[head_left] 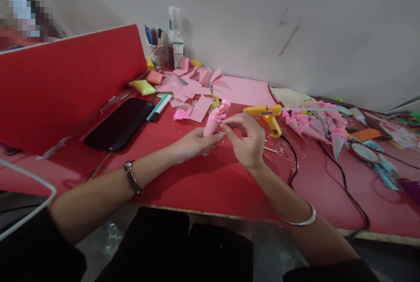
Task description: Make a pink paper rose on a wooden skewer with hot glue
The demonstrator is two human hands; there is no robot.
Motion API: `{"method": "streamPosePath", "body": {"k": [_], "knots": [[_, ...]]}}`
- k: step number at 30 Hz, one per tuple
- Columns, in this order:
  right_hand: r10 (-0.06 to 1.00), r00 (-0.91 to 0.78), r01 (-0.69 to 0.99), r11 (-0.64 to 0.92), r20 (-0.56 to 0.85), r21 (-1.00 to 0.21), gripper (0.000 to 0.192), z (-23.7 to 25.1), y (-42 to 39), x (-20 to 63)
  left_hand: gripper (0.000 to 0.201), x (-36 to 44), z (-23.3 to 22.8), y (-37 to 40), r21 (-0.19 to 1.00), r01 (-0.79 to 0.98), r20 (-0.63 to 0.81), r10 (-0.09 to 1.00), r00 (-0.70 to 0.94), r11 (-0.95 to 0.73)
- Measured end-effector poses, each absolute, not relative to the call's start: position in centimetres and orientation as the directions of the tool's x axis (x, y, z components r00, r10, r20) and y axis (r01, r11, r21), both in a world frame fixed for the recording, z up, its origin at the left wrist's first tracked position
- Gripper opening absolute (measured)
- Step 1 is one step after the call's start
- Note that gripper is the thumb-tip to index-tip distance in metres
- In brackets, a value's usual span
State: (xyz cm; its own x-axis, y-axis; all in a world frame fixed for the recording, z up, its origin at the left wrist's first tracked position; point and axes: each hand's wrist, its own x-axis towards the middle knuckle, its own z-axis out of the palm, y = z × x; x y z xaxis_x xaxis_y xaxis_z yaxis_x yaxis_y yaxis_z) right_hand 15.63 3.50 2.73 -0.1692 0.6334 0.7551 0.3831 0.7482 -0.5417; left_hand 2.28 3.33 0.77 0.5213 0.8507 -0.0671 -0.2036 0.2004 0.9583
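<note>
A pink paper cone topped with pink, clay-like frills and a swirl is upright but leaning right above the red table. My left hand is closed around its lower part, thumb to the right. At the cone's right side, my right hand has thumb and forefinger pinched close to the frilled rim; whatever lies between the fingertips is too small to make out. Just behind that hand rests a yellow glue gun with a lit orange light. A lump of bright pink clay lies left of the cone.
Several finished-looking pink cones are piled at the right. Pink paper scraps spread at the back, near a pen cup and a bottle. A black phone lies left, below a red upright board. A black cord crosses the table.
</note>
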Motion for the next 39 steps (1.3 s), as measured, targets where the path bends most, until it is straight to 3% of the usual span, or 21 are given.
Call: {"method": "streamPosePath", "body": {"k": [12,23,39], "knots": [[0.644,-0.173,0.333,0.75,0.745,-0.572,0.009,2.76,3.53,15.62,0.028,2.23,0.9,3.36,0.95,-0.215,-0.087,0.856,0.509,0.225],[0.661,-0.153,0.334,0.734,0.735,-0.591,0.006,2.56,3.76,15.69,0.027,2.25,1.27,3.14,0.984,-0.128,-0.041,0.855,0.517,0.124],[0.693,-0.15,0.371,0.7,0.705,-0.61,0.006,2.64,3.7,15.68,0.028,2.41,1.3,3.07,0.959,-0.185,-0.093,0.856,0.508,0.214]]}}
